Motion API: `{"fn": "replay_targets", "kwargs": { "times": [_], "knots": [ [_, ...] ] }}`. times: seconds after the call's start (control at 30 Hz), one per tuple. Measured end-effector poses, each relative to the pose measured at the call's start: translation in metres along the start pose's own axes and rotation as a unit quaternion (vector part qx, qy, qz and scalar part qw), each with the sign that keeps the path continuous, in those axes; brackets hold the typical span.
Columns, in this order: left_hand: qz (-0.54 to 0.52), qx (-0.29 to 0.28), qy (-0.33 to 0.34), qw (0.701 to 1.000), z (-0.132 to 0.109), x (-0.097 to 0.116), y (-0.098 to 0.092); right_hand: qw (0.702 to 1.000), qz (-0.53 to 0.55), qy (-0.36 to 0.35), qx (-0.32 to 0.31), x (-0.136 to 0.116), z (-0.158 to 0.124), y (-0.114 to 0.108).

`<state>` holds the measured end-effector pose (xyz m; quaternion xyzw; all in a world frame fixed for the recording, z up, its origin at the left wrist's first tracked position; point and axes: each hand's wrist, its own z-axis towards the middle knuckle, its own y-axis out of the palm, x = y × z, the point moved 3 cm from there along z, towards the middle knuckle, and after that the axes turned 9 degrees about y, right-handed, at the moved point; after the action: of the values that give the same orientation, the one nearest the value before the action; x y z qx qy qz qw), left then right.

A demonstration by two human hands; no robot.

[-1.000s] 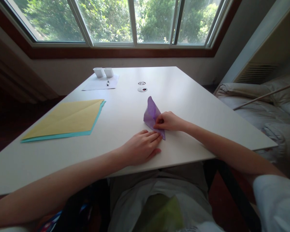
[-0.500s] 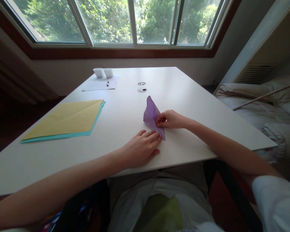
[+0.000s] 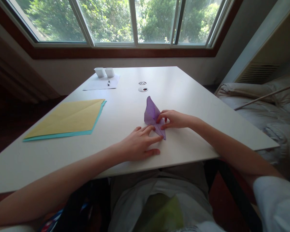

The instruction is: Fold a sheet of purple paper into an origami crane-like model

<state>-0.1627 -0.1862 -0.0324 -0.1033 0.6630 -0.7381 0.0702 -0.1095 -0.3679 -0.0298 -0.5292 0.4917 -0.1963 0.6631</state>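
White rectangular table (image 3: 188, 96) fills most of the view, with a window strip behind the far edge. On the left half lies a large yellow paper sheet (image 3: 67, 117), flat on a teal paper sheet (image 3: 62, 135) of about the same size; the teal shows only as a thin border along the near and right edges. Left hand (image 3: 137, 146) is near the front edge at centre, palm down and open, fingers spread, with the fingertips pressing the near point of the purple folded paper (image 3: 151, 112) onto the table. Right hand (image 3: 175, 119) comes in from the right, fingers curled, thumb and fingertips closed on the paper's right flap. The purple paper sits at table centre, just right of the midline, between the two hands: a narrow triangular shape, far point raised off the surface, near point flat. At far left lies a white paper sheet (image 3: 96, 85) with two small white containers (image 3: 104, 72) side by side on its far edge and a black pen (image 3: 108, 82) on it. Two round table grommets (image 3: 142, 89) sit just beyond the purple paper, apart from it.
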Motion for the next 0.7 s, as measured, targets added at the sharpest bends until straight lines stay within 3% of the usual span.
{"fn": "replay_targets", "kwargs": {
  "times": [0.37,0.57,0.7],
  "knots": [
    [-0.025,0.001,0.019,1.000,0.001,-0.014,-0.003,1.000,0.003,-0.016,0.004,-0.003,-0.002,-0.001],
    [-0.014,0.037,-0.070,0.997,0.004,-0.028,0.004,0.999,-0.012,-0.040,0.025,-0.002,0.000,0.000],
    [0.002,0.063,-0.068,0.996,0.006,-0.034,0.009,0.997,-0.034,-0.037,0.057,0.001,0.002,0.001]
  ]
}}
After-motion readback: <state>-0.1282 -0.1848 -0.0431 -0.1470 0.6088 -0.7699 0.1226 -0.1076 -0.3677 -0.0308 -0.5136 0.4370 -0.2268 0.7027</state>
